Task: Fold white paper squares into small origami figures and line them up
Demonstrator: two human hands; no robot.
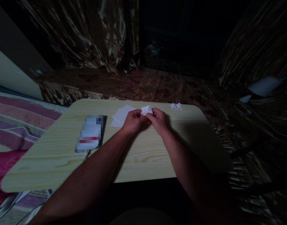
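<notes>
The left hand (133, 120) and the right hand (159, 120) jointly gripped a small, white, folded paper piece (146, 109), with the fingers closed in around its two sides and both thumbs at its near edge. The folded piece was located over the far middle part of the pale, wood-grained, round-cornered counter (143, 156); contact between the piece and the surface could not be determined. A diagonal fold line crossed its upper face. Flat, white, overlapping paper sheets (123, 114) lay on the counter just beside the left hand, partly covered by it. Two small, white, pointed folded paper forms (176, 106) stood side by side near the far edge, to the right of and apart from the right hand. A pale, rectangular, phone-like object with a red band (89, 132) lay on the left part of the counter, its surface details obscured by pixelation. A thin, pale cable (87, 155) extended from its near end toward the left forearm. A pink-and-grey striped cloth (23, 122) was positioned left of the counter.
</notes>
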